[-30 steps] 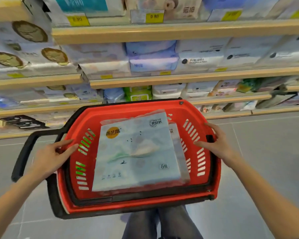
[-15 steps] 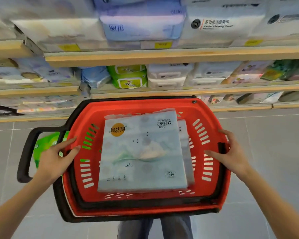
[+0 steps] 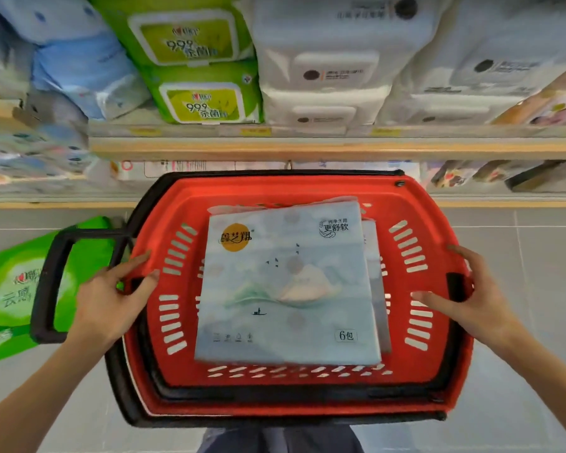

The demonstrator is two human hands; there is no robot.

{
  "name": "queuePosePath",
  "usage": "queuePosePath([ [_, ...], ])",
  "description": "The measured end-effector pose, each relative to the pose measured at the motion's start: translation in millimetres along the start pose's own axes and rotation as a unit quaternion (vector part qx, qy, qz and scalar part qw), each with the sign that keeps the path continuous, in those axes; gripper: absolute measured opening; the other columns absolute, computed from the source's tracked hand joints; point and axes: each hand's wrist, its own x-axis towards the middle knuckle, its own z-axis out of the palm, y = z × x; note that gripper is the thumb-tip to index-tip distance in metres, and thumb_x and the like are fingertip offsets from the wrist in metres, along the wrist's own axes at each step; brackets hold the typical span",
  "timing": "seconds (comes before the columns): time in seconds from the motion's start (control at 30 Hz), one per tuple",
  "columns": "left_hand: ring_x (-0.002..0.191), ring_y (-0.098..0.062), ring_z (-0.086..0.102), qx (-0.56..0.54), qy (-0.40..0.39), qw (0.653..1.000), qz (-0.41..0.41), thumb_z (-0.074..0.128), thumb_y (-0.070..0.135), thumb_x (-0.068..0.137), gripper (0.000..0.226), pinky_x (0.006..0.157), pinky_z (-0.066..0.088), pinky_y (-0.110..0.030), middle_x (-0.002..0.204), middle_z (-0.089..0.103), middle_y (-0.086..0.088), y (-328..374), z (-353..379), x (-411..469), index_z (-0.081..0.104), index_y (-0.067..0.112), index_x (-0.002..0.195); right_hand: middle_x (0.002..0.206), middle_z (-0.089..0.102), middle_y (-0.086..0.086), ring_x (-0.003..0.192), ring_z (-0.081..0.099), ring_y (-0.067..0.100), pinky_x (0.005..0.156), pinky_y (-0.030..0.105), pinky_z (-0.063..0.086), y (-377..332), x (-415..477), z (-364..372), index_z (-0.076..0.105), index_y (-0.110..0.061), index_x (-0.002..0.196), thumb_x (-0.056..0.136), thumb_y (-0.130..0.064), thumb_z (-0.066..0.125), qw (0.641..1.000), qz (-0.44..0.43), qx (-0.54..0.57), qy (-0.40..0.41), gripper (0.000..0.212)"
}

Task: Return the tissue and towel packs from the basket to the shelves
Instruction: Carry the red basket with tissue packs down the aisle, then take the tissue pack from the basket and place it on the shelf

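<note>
A red basket (image 3: 307,397) with a black rim and a black handle (image 3: 51,282) on its left sits low in front of me. Inside lies a pale blue tissue pack (image 3: 288,286) with an orange logo, flat on top of a second pack (image 3: 378,282) whose right edge peeks out. My left hand (image 3: 111,299) grips the basket's left rim, thumb over the edge. My right hand (image 3: 471,295) grips the right rim the same way. The wooden shelf (image 3: 307,148) with stacked packs runs just beyond the basket.
Green wipe packs (image 3: 196,60) and white packs (image 3: 327,70) fill the shelf above the basket; blue packs (image 3: 79,60) stand to their left. A green pack (image 3: 13,289) lies on the grey tiled floor behind the handle. My legs (image 3: 281,439) show below the basket.
The view has dropped and closed in on the lower shelves. The basket has come down with both hands still on its rims. The green pack on the floor came into sight.
</note>
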Motion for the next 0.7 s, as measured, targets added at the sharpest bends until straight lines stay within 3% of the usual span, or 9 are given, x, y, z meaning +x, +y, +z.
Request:
queuePosePath([
  [0.13,0.075,-0.033,0.059,0.003,0.013,1.000,0.005,0.040,0.073,0.061,0.071,0.075,0.048,-0.038,0.097,0.065,-0.016,-1,22,15,0.060,0.038,0.120,0.105,0.053,-0.006,0.083,0.058,0.004,0.076,0.040,0.055,9,24,5,0.030,-0.034,0.131,0.066,-0.032,0.075,0.999,-0.012,-0.025,0.019,0.079],
  [0.27,0.069,-0.031,0.056,-0.015,0.026,0.999,0.015,0.042,0.070,0.062,0.070,0.074,0.048,-0.037,0.085,0.061,-0.015,4,38,20,0.059,0.037,0.121,0.097,0.051,-0.021,0.086,0.061,0.012,0.081,0.050,0.054,16,42,8,0.029,-0.037,0.130,0.072,-0.043,0.063,0.999,-0.013,-0.022,0.020,0.068],
  [0.37,0.085,-0.041,0.060,-0.028,0.032,0.999,0.016,0.045,0.069,0.063,0.067,0.086,0.050,-0.045,0.088,0.062,-0.016,7,45,25,0.059,0.038,0.121,0.096,0.054,-0.015,0.087,0.063,0.021,0.081,0.054,0.054,19,51,8,0.028,-0.038,0.129,0.071,-0.050,0.056,0.999,-0.014,-0.034,0.018,0.065],
  [0.47,0.109,-0.047,0.055,-0.020,0.024,0.999,0.021,0.046,0.067,0.064,0.067,0.095,0.047,-0.049,0.091,0.063,-0.018,8,45,30,0.058,0.037,0.122,0.096,0.056,-0.010,0.084,0.063,0.018,0.078,0.050,0.055,19,55,5,0.026,-0.040,0.128,0.070,-0.066,0.055,0.999,-0.018,-0.042,0.016,0.070],
  [0.53,0.122,-0.044,0.047,-0.022,0.016,0.999,0.021,0.049,0.065,0.066,0.066,0.098,0.044,-0.047,0.108,0.061,-0.030,11,44,28,0.056,0.037,0.125,0.101,0.056,-0.006,0.084,0.063,0.015,0.076,0.046,0.055,21,55,4,0.025,-0.041,0.127,0.061,-0.076,0.052,0.999,-0.014,-0.047,0.013,0.080],
  [0.6,0.133,-0.038,0.037,-0.030,0.003,0.999,0.018,0.053,0.058,0.067,0.064,0.103,0.039,-0.046,0.116,0.059,-0.031,14,43,22,0.055,0.035,0.127,0.107,0.056,0.000,0.084,0.064,0.016,0.076,0.046,0.056,24,52,3,0.025,-0.041,0.127,0.057,-0.080,0.050,0.998,-0.013,-0.054,0.008,0.084],
  [0.67,0.132,-0.034,0.039,-0.031,-0.020,0.999,0.023,0.054,0.053,0.067,0.064,0.104,0.037,-0.043,0.104,0.064,-0.025,8,42,18,0.053,0.034,0.128,0.108,0.056,0.002,0.083,0.063,0.013,0.072,0.041,0.056,26,48,3,0.025,-0.042,0.124,0.052,-0.085,0.048,0.999,-0.011,-0.053,-0.004,0.087],
  [0.7,0.126,-0.022,0.047,-0.030,-0.035,0.998,0.031,0.055,0.054,0.066,0.066,0.104,0.035,-0.038,0.097,0.064,-0.021,5,41,16,0.051,0.036,0.130,0.109,0.056,0.003,0.082,0.063,0.011,0.071,0.037,0.056,27,46,2,0.025,-0.042,0.124,0.054,-0.084,0.049,0.998,-0.008,-0.055,-0.008,0.086],
])
